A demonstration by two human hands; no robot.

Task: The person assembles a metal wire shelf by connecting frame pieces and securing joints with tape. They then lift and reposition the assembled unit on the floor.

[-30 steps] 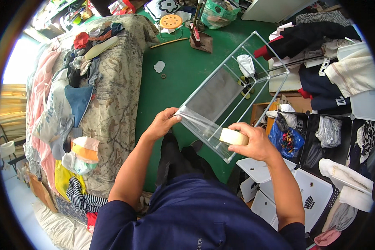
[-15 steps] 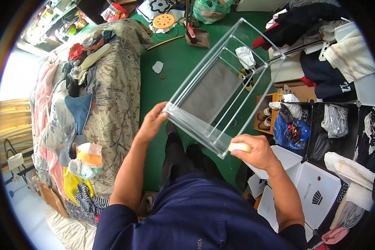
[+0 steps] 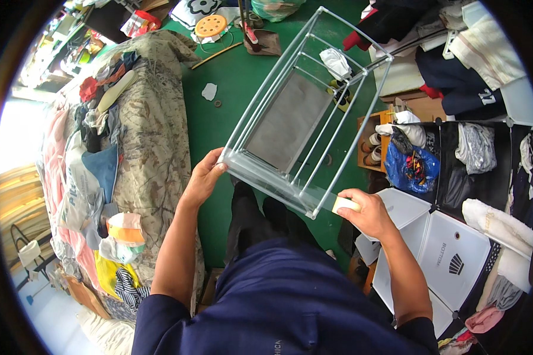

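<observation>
A light rack frame of thin pale tubes [image 3: 361,141], with a grey mesh panel [image 3: 290,121] inside it, is held up tilted in front of me. My left hand [image 3: 205,178] grips its near left corner, fingers closed round the tube. In my right hand [image 3: 367,212] is a roll of clear tape [image 3: 345,205], just off the frame's near right corner. A clear strip [image 3: 272,184] stretches along the near end of the frame, from the left corner across toward the roll.
On the left a bed with a camouflage cover [image 3: 154,112] carries heaped clothes. White storage panels [image 3: 450,254] and a blue bag [image 3: 411,167] stand at right. A round orange stool [image 3: 211,26] and a dustpan [image 3: 260,43] are on the green floor farther off.
My right hand with the tape roll has come away from the frame's near right corner, and the clear strip now spans the gap. The whole view has shifted a little.
</observation>
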